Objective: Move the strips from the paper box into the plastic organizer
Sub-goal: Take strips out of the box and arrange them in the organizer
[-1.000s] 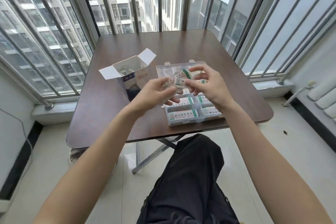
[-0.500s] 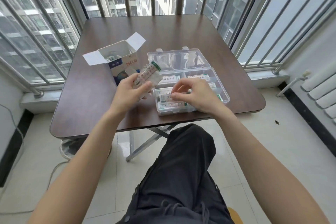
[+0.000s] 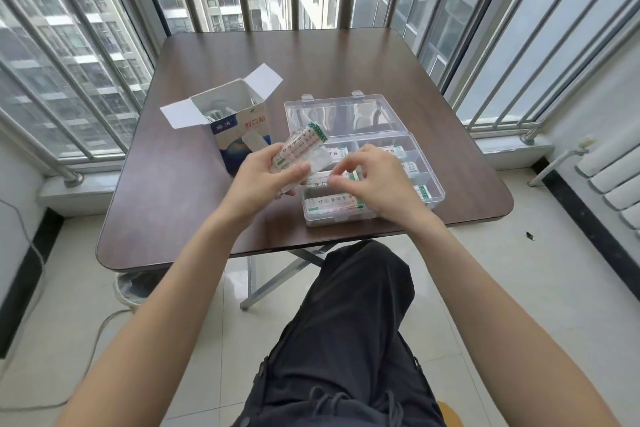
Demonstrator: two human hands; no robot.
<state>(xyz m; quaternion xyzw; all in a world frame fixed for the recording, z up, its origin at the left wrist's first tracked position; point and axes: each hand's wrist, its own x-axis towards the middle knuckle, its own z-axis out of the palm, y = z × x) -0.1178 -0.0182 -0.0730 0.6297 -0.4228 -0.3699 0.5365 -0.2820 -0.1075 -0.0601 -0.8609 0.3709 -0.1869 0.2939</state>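
Observation:
A white and blue paper box (image 3: 239, 126) stands open on the brown table, with more strips inside. Right of it lies the clear plastic organizer (image 3: 431, 180), lid folded back, with strips in its compartments. My left hand (image 3: 261, 180) grips a stack of white strips with green ends (image 3: 303, 146), held just left of the organizer. My right hand (image 3: 377, 180) hovers over the organizer's near-left compartments with its fingers curled, fingertips close to a strip (image 3: 322, 180); I cannot tell whether it pinches it.
The table (image 3: 173, 191) fills the space between barred windows on three sides. My knee in black trousers is under the near edge. A radiator (image 3: 613, 177) is at the right, a cable on the floor at the left.
My right hand left the stack and dropped over the organizer's near compartments. My left hand keeps the stack and has barely moved. The camera tilted down and then steadied.

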